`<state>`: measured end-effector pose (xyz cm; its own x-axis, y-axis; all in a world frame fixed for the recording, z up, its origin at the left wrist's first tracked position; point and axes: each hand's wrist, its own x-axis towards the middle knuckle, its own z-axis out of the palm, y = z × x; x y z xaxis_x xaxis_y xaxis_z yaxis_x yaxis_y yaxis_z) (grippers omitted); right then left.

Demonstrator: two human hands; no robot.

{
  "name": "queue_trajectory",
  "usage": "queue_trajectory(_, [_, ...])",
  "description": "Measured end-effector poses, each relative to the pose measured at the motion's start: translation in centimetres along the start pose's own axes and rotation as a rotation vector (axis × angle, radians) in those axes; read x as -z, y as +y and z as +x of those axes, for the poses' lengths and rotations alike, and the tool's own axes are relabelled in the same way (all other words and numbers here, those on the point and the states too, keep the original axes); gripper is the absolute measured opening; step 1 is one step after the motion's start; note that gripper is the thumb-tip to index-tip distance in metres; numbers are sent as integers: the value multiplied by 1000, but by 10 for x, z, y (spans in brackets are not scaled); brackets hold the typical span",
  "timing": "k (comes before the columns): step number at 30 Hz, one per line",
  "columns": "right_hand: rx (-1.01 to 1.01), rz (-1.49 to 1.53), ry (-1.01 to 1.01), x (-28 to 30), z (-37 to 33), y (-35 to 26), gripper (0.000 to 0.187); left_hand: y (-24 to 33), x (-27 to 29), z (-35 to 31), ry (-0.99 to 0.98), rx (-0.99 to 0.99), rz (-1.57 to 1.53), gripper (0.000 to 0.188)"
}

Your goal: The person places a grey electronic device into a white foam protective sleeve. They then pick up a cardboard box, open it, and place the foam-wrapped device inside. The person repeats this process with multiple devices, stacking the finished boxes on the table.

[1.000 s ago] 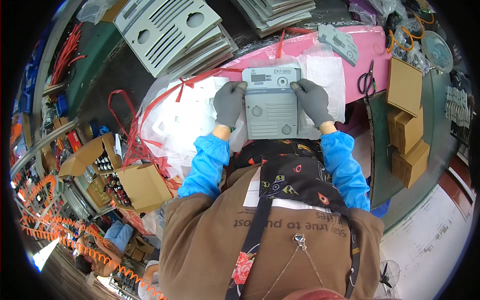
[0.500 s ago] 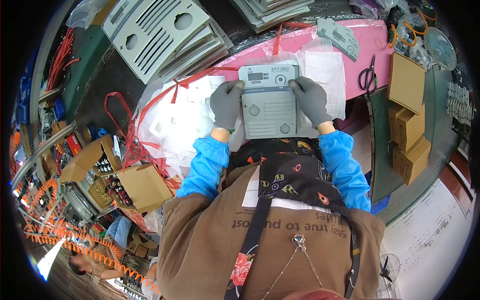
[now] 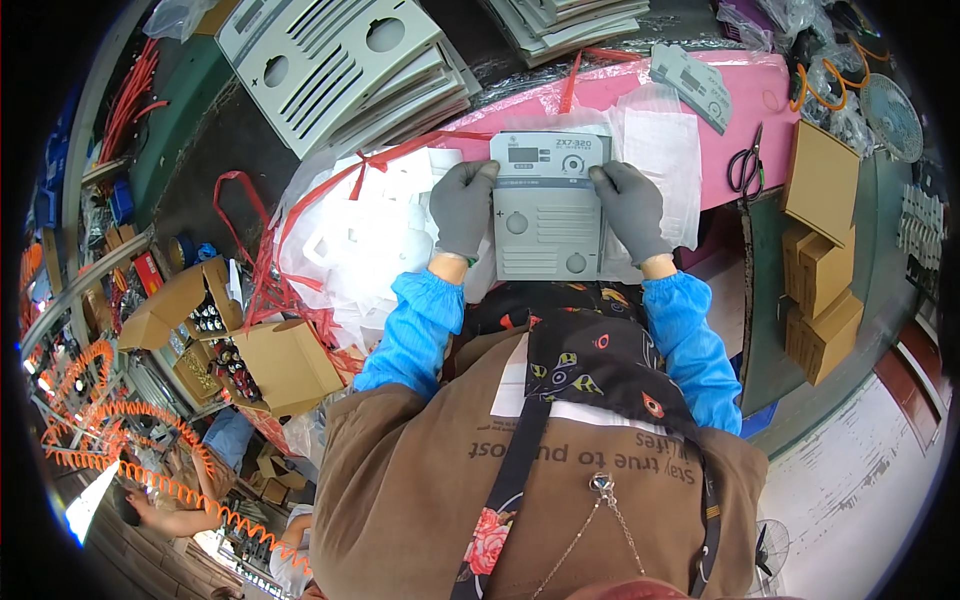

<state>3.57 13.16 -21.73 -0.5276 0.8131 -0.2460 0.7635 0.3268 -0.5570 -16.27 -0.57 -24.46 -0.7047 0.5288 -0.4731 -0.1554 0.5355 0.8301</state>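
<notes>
A light grey front panel with slots and round cut-outs lies flat before me, at the near edge of the pink-covered surface. Across its upper part sits a grey faceplate label with a dark display window and a printed dial. My left hand, in a grey glove, grips the left edge between thumb and curled fingers. On the opposite edge, my right hand, gloved alike, pinches at about the same height. Whether the label is stuck down cannot be seen.
Stacked larger panels stand at the far left, with more panels behind. White foam pieces and red ties lie left. Scissors, another label and cardboard boxes are at right. A co-worker is at lower left.
The whole view has shifted slightly, so the scene sits a little further right and lower. Both hands keep their hold on the panel's edges.
</notes>
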Motion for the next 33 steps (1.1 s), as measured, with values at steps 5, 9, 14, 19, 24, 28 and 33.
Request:
queue_trajectory(5, [2,-25,-4,0,0,-1,29,-3,0,1,8,1,26,28])
queue_trajectory(9, [5,-18,9,-1,0,0,29,-6,-1,2,16,-19,40,28])
queue_trajectory(14, [-9,-10,7,-1,0,0,30,-8,0,3,13,-18,47,28])
queue_trajectory(19, [-17,-16,13,-2,0,0,31,-5,-1,1,22,-33,27,26])
queue_trajectory(24, [-20,-24,6,-2,1,-1,31,-8,-1,2,20,-27,8,27])
queue_trajectory(28, [-22,-24,4,-1,1,-2,30,-6,-2,1,25,-24,16,27])
queue_trajectory(33, [-12,-29,9,-1,1,-1,31,-5,-2,1,20,2,8,28])
